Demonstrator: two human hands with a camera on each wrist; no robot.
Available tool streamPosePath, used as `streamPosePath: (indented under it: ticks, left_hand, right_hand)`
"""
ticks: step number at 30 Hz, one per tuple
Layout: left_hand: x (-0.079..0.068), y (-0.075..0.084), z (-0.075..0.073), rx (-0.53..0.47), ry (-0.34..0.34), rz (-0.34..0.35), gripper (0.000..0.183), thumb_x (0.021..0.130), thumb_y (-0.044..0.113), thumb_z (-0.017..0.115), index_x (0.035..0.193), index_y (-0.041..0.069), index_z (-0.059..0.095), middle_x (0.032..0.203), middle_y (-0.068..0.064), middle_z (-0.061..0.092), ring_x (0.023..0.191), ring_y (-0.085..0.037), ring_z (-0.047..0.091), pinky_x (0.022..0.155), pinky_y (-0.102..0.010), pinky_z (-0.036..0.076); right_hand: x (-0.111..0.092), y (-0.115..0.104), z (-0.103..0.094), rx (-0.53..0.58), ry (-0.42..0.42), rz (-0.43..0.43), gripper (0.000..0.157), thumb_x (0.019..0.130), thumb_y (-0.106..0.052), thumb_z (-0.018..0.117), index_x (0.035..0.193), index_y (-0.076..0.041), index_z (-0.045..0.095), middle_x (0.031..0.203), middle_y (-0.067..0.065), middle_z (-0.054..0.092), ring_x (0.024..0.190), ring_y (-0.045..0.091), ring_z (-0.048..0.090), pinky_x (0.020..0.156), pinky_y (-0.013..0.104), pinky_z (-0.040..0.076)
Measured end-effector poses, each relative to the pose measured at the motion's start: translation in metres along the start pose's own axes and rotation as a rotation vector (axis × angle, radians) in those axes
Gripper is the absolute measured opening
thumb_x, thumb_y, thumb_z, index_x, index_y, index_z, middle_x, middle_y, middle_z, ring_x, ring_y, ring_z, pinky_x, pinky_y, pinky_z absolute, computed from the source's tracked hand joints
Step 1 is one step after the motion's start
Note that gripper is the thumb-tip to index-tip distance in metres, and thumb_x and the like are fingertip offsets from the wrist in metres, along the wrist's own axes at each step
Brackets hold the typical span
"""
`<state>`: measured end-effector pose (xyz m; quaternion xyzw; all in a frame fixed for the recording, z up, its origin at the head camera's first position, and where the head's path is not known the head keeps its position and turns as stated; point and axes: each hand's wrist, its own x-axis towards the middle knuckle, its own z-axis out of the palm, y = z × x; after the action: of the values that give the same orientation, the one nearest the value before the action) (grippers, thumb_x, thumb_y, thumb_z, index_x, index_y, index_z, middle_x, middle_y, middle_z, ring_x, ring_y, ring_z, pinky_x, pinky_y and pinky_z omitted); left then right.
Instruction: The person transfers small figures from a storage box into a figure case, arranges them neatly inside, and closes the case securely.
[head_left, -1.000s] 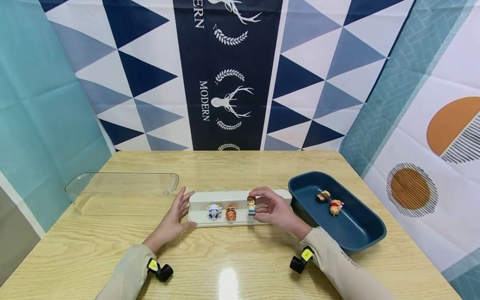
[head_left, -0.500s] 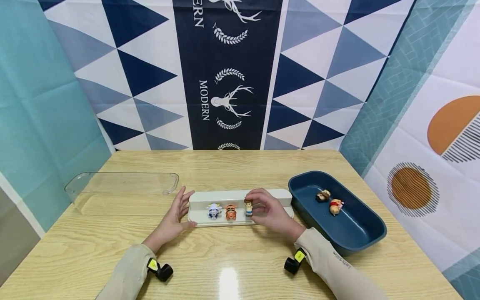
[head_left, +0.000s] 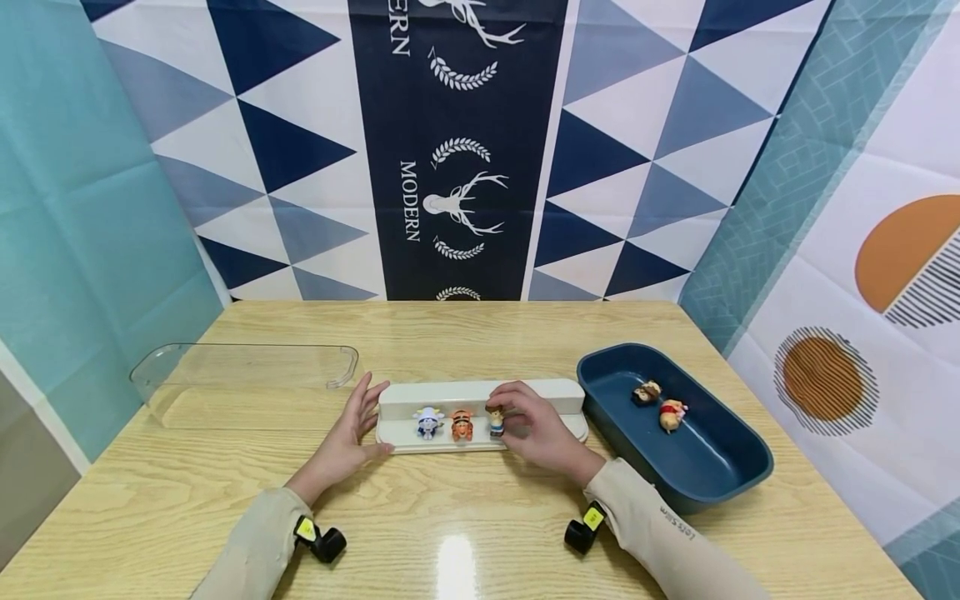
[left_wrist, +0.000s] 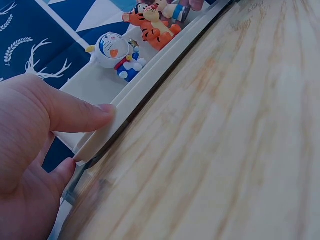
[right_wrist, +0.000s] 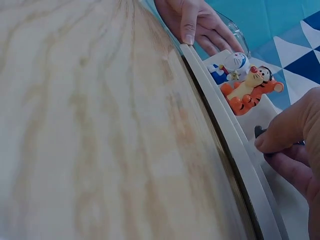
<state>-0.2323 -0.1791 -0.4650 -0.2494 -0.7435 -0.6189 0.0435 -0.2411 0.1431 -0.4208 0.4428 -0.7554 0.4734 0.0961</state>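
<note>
A long white stepped display base (head_left: 442, 392) lies mid-table. My left hand (head_left: 348, 435) holds its left end, thumb (left_wrist: 82, 117) on the front rim. On the base's lower step sit a blue-and-white cat figurine (head_left: 428, 423) and, to its right, an orange tiger figurine (head_left: 461, 426). My right hand (head_left: 542, 425) pinches a brown-haired boy figurine (head_left: 496, 421) between thumb and fingers, upright over the same step beside the tiger. Whether its feet touch the base is unclear. In the right wrist view the fingers (right_wrist: 287, 145) hide most of the boy.
A dark blue basin (head_left: 720, 446) stands on the right, close to the base's right end. Inside it lie a brown-haired figurine (head_left: 646, 392) and a yellow-and-red bear figurine (head_left: 672, 414). A clear plastic cover (head_left: 247, 367) lies at the back left.
My right hand has carried the boy figurine a little left, closer to the tiger. The left hand and the other figurines have stayed in place.
</note>
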Motion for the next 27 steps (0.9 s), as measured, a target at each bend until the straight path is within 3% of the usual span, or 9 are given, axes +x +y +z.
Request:
streamPosePath:
  ticks: [7, 13, 22, 27]
  left_hand:
    - [-0.001, 0.002, 0.000, -0.003, -0.002, -0.001, 0.114, 0.075, -0.022, 0.069, 0.157, -0.001, -0.008, 0.158, -0.032, 0.018, 0.145, -0.047, 0.014, 0.115, -0.060, 0.016]
    - [-0.001, 0.003, 0.001, 0.000, 0.001, -0.005, 0.114, 0.074, -0.023, 0.069, 0.157, -0.001, -0.007, 0.157, -0.031, 0.019, 0.145, -0.047, 0.015, 0.115, -0.060, 0.017]
    - [-0.001, 0.002, 0.000, -0.003, 0.000, -0.012, 0.114, 0.075, -0.022, 0.069, 0.157, 0.000, -0.007, 0.158, -0.030, 0.019, 0.146, -0.046, 0.015, 0.115, -0.059, 0.017]
    - [0.000, 0.000, 0.000, -0.004, 0.002, -0.009, 0.115, 0.074, -0.023, 0.069, 0.157, -0.001, -0.007, 0.158, -0.031, 0.020, 0.145, -0.047, 0.015, 0.115, -0.060, 0.017]
  right_hand:
    - [-0.006, 0.025, 0.004, -0.052, -0.025, 0.034, 0.049, 0.073, 0.030, 0.065, 0.118, 0.010, 0.059, 0.124, 0.030, 0.051, 0.105, 0.042, 0.061, 0.080, 0.051, 0.058]
    - [-0.006, 0.027, 0.002, -0.084, -0.052, 0.040, 0.049, 0.076, 0.025, 0.069, 0.119, 0.003, 0.062, 0.126, 0.018, 0.053, 0.106, 0.033, 0.062, 0.083, 0.042, 0.059]
    - [-0.005, 0.027, -0.002, -0.149, -0.097, -0.035, 0.038, 0.075, 0.022, 0.071, 0.102, -0.004, 0.067, 0.124, 0.013, 0.052, 0.110, 0.029, 0.061, 0.079, 0.035, 0.060]
    - [-0.006, 0.030, -0.003, -0.147, -0.079, -0.096, 0.031, 0.077, 0.017, 0.074, 0.098, -0.005, 0.069, 0.122, 0.012, 0.055, 0.109, 0.028, 0.061, 0.078, 0.033, 0.060]
